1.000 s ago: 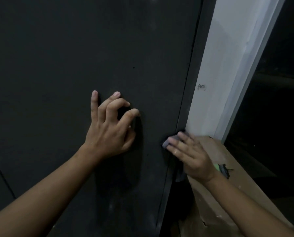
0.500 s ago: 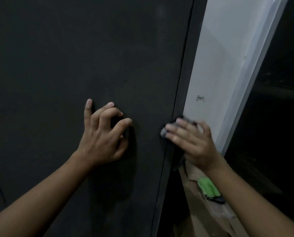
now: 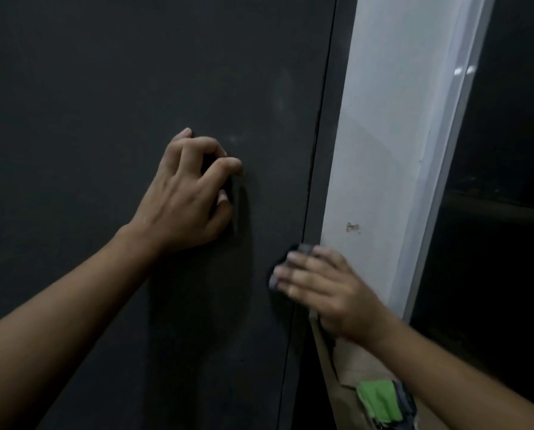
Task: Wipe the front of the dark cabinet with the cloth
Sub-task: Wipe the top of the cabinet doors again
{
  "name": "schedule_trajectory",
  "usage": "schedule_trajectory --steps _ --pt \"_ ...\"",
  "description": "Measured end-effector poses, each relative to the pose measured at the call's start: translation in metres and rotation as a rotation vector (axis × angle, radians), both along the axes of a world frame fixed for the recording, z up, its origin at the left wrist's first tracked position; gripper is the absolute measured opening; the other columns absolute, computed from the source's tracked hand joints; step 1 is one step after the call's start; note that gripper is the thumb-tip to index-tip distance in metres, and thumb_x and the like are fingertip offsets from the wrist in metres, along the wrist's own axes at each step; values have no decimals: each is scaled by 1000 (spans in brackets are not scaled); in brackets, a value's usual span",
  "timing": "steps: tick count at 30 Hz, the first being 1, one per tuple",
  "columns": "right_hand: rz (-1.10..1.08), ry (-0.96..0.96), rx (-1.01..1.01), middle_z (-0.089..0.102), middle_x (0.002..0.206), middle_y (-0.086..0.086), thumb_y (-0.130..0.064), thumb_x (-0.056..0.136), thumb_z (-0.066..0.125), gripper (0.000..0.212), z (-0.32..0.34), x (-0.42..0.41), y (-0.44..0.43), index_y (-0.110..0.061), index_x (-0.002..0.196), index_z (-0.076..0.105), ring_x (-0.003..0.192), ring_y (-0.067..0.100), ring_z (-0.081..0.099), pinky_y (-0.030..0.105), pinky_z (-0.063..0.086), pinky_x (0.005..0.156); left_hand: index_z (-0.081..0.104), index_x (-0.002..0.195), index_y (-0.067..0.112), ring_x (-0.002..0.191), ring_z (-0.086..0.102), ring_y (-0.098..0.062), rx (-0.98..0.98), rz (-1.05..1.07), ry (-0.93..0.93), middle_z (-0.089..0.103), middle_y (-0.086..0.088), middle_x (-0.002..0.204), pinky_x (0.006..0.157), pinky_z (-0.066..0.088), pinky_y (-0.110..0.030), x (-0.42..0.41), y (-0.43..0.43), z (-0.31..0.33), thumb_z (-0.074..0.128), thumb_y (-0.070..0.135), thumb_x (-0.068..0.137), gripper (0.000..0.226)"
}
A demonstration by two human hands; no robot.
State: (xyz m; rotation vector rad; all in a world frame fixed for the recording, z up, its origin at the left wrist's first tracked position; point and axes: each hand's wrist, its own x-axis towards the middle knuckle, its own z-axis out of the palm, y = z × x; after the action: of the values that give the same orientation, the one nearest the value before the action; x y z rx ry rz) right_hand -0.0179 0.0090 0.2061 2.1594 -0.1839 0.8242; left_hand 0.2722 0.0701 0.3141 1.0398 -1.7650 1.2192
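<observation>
**Pressing cloth to cabinet edge, other hand braced on the panel**

Right hand (image 3: 324,290) lies flat on the dark cabinet (image 3: 104,88), right across its vertical seam (image 3: 316,150), low on it. Fingers straight and together, not curled; they press a small grey cloth (image 3: 306,249) onto the front. Cloth peeks out past the fingertips above and left; thumb is hidden. Left hand (image 3: 191,193) sits left of the seam, higher than the right hand. Its fingers are bent claw-like, tips touching the panel, grasping nothing. White wall strip (image 3: 383,150) runs just right of the seam. Below, right of the seam, a green rag (image 3: 378,401) lies on brown cardboard (image 3: 352,367).
</observation>
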Motion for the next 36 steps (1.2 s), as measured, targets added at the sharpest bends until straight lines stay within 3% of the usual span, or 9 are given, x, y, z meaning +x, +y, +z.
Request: schedule_trajectory --steps 5,13,17,23,25,27,30,33,36 --pt "-58 364 -168 54 149 -7 -15 107 48 32 -8 -9 3 -25 130 68 146 18 40 47 36 117 55 124 8 120 35 -38 -1 33 -6 42 -17 122 119 17 -55 -13 0 6 47 25 82 46" --pt "11 -331 -160 67 132 8 12 91 46 45 172 17 -9 -9 120 74 131 32 57 52 41 108 53 124 9 118 36 -38 -6 38 -10 41 -16 121 122 9 -47 -12 -3 3 45 27 83 46" --pt "34 -451 -161 68 130 9 14 89 54 41 175 29 -8 -7 119 74 128 33 59 53 46 102 53 123 10 116 40 -36 8 29 -7 47 -17 120 123 10 -46 -11 -3 2 45 27 84 43" --pt "-31 2 -144 64 138 -1 -1 95 48 42 120 11 2 -17 124 73 136 21 53 44 37 114 51 123 13 116 43 -31 37 -26 -21 49 -14 120 123 12 -40 -5 1 14 48 27 84 42" --pt "-100 199 -180 60 143 -3 -3 92 52 46 125 6 6 -22 131 67 142 19 46 44 34 117 53 125 14 118 44 -31 61 -27 -79 47 -12 123 124 11 -37 2 4 23 48 28 84 43" --pt "-117 230 -212 59 144 -3 1 86 49 54 145 4 6 -23 132 67 142 20 45 44 32 118 57 126 13 120 44 -31 61 -17 -137 45 -11 127 121 20 -37 9 8 37 49 29 85 45" --pt "-98 -34 -133 62 140 1 8 76 51 61 193 12 3 -17 128 70 139 24 49 49 36 114 59 129 13 120 42 -32 38 17 -119 46 -12 130 107 37 -43 25 17 66 47 32 86 48" --pt "-79 -344 -22 61 141 1 -4 74 42 63 248 32 5 -15 129 68 140 26 48 54 36 113 58 131 13 118 42 -31 30 23 -24 48 -13 130 95 44 -43 45 25 89 46 32 85 51" --pt "-51 -552 55 57 146 3 -5 75 41 65 291 56 8 -14 135 63 144 28 42 54 30 118 58 131 14 119 44 -31 -1 29 -67 49 -12 131 99 45 -46 64 25 96 47 30 88 47"
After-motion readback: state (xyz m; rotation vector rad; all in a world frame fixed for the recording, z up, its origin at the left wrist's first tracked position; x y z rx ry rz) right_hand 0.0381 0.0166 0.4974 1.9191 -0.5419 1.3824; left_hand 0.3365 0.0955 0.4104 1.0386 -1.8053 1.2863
